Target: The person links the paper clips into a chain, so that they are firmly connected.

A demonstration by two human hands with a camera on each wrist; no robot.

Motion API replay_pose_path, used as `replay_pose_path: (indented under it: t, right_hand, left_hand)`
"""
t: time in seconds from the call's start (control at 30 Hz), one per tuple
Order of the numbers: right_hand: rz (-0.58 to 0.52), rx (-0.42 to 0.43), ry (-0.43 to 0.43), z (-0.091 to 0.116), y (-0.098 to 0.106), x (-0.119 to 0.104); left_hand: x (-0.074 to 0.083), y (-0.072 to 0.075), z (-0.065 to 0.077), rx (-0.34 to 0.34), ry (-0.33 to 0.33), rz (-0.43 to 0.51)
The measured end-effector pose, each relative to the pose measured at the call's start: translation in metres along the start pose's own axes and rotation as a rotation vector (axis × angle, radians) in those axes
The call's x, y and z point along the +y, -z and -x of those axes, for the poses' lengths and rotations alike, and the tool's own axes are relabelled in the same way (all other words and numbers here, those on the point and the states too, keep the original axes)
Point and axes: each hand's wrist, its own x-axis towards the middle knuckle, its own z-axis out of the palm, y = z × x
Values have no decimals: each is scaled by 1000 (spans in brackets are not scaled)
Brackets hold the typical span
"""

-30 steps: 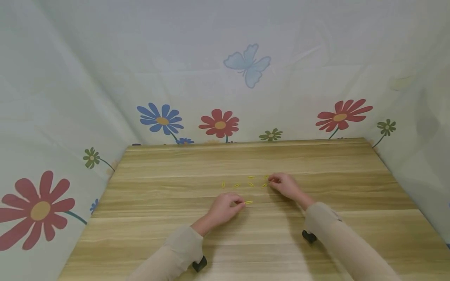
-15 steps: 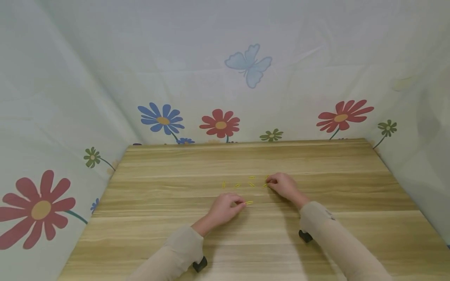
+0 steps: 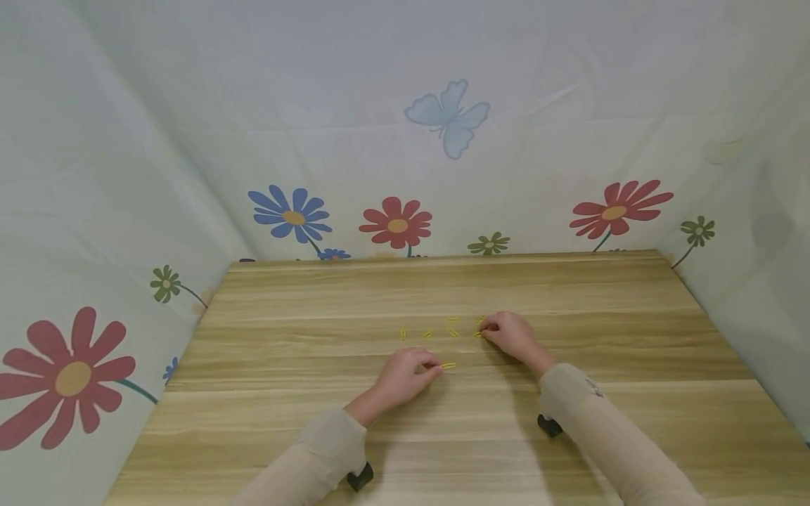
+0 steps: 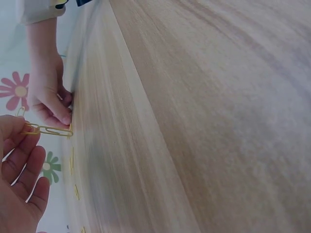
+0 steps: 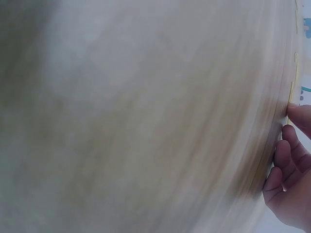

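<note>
My left hand (image 3: 405, 376) pinches yellow linked paper clips (image 4: 56, 130) between thumb and index finger. One end of them sticks out to the right, above the table, and the left wrist view shows the other fingers loosely bent. Farther back and to the right, my right hand (image 3: 511, 334) is low at the tabletop. Its thumb and index finger pinch a yellow paper clip (image 3: 477, 334) lying there; the fingertips partly cover it. Another yellow clip (image 3: 481, 319) lies just behind these fingertips.
Several loose yellow paper clips lie on the wooden table (image 3: 285, 316), among them an upright-lying one (image 3: 403, 334), a slanted one (image 3: 453, 332) and a flat one (image 3: 453, 320). Behind the table's far edge hangs a flowered cloth (image 3: 531, 154).
My right hand has shifted slightly left onto the paper clip and then stayed there. The left hand with its linked clips has kept its place.
</note>
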Motion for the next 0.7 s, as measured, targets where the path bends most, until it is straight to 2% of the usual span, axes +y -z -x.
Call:
replay_pose_path:
  t: [0.37, 0.7]
  right_hand:
    - [1, -7, 14, 2, 2, -2]
    - [-38, -23, -1, 5, 3, -4]
  left_hand:
    - [0, -1, -1, 13, -11, -11]
    - [3, 0, -1, 2, 6, -18]
